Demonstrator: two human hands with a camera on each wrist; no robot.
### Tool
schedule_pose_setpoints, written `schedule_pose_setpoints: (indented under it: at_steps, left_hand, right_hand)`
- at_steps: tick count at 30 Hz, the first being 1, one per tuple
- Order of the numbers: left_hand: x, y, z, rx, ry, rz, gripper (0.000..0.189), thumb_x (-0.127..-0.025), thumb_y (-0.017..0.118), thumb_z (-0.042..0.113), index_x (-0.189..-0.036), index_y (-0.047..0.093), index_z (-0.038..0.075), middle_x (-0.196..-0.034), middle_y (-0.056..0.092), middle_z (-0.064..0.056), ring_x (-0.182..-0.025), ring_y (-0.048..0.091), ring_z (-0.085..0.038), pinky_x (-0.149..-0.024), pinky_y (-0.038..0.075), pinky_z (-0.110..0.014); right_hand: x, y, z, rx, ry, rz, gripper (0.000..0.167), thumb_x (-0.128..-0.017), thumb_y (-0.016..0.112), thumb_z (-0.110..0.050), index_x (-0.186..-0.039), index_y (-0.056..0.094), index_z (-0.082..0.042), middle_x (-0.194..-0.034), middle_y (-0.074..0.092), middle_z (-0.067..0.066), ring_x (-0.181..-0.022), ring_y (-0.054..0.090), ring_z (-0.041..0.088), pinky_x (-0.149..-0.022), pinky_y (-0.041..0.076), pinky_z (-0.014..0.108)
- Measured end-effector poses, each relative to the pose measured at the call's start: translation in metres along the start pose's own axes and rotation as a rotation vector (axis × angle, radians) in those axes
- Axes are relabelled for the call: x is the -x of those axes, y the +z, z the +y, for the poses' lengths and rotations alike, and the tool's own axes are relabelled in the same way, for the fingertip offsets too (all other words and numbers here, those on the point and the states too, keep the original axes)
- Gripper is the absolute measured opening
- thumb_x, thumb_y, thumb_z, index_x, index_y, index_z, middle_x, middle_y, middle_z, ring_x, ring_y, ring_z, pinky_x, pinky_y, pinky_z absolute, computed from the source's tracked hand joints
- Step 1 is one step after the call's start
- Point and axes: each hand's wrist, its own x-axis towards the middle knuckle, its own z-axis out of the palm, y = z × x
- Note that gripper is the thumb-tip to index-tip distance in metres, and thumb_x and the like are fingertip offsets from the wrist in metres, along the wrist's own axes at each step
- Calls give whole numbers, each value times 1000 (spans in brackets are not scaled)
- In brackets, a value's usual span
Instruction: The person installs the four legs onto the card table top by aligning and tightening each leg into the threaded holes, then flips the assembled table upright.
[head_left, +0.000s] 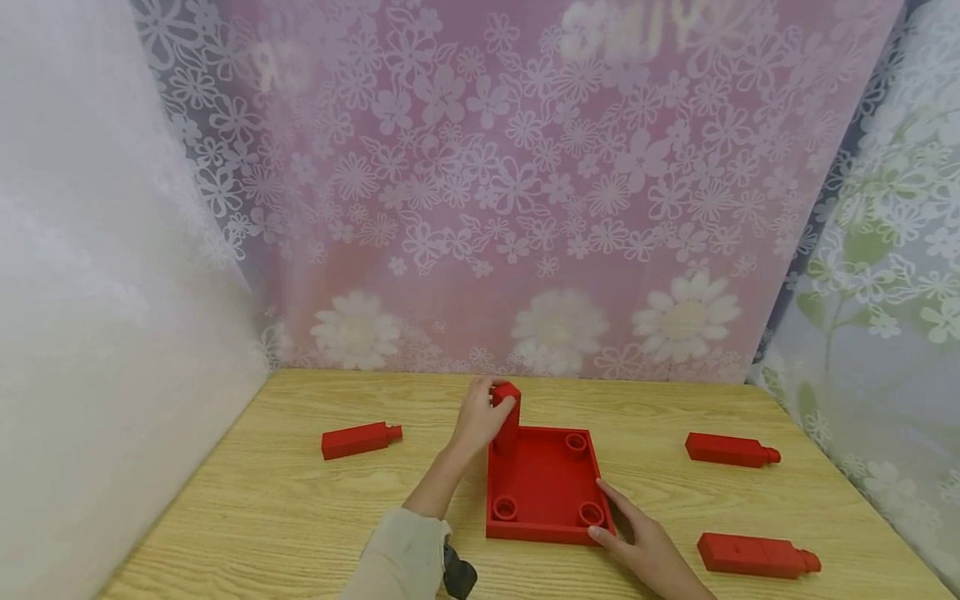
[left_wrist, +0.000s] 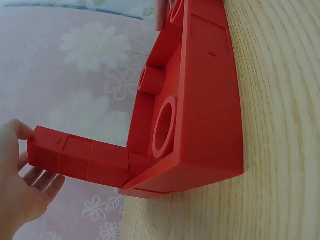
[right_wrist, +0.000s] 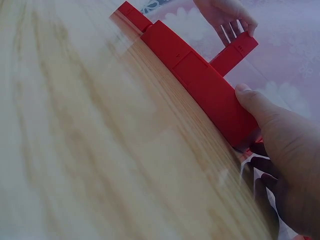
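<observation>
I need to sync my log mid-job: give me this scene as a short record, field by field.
Left hand: grips the upright red block near its top
Upright block's place: tray's far left corner; full seating cannot be told
Right hand: holds the red tray at its near right corner
Open sockets: far right, near left, near right
Loose red blocks: one left of the tray, two right, all lying flat
Surface: wood-grain table

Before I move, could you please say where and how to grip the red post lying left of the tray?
Probably grip the red post mid-body, coming from above and pinching across its long sides: it lies flat on the table, and this leaves its narrow peg, at the end nearer the tray, free.
</observation>
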Motion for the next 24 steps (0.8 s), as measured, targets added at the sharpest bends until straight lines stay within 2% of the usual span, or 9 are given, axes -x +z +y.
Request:
schedule_pose_setpoints:
  at_steps: [4,7,9,12,15,17,20,24]
  left_hand:
    - [0,2,2,-17,-1,0,28,-89,53,14,-115,58,2,-112,50,-9,-94,51,-23,-75,47,-33]
    - [0,6,2,-20,-20,35,32,-89,55,18,-117,56,3,-110,51,-7,-91,52,-22,-71,47,-32]
    - [1,9,3,-21,-44,79,37,-88,59,23,-119,53,4,-107,51,-6,-91,51,-21,-68,48,-31]
    - [3,15,3,-38,-73,182,49,-83,67,33,-118,49,4,-103,52,-4,-90,51,-19,-65,47,-30]
    - [5,19,5,-82,-95,271,51,-78,72,39,-109,50,4,-96,51,-4,-84,51,-18,-62,46,-29]
    - [6,20,5,-107,-97,308,50,-76,73,41,-103,50,5,-92,50,-4,-79,50,-18,-58,44,-28]
    - [7,21,4,-133,-89,333,46,-75,74,41,-95,49,7,-86,48,-4,-73,48,-17,-54,41,-27]
    - [7,20,3,-134,-66,335,43,-75,75,38,-92,49,8,-86,49,-5,-73,48,-17,-54,41,-26]
  right_hand:
    - [0,0,1,-4,4,-2,69,-84,63,-43,-141,37,-16,-140,37,15,-128,33,32,-98,31,49]
    - [0,0,1,-3,10,-5,69,-84,63,-43,-141,37,-17,-140,37,15,-128,33,33,-98,31,49]
    - [0,0,1,-5,10,-7,68,-84,64,-42,-141,37,-16,-140,37,15,-127,33,33,-98,31,49]
    - [0,0,1,-7,13,-7,68,-84,64,-42,-141,37,-16,-140,37,16,-127,33,33,-97,31,50]
    - [0,0,1,-5,13,-6,69,-84,64,-43,-141,37,-16,-140,37,16,-127,32,34,-97,31,51]
    - [0,0,1,-3,14,-5,69,-84,64,-43,-141,37,-16,-140,37,16,-127,32,34,-98,31,50]
    - [0,0,1,3,14,-4,69,-84,63,-43,-141,37,-17,-140,37,15,-128,32,34,-98,31,50]
    - [0,0,0,5,15,-4,69,-84,63,-44,-141,37,-17,-140,37,15,-128,32,34,-98,31,50]
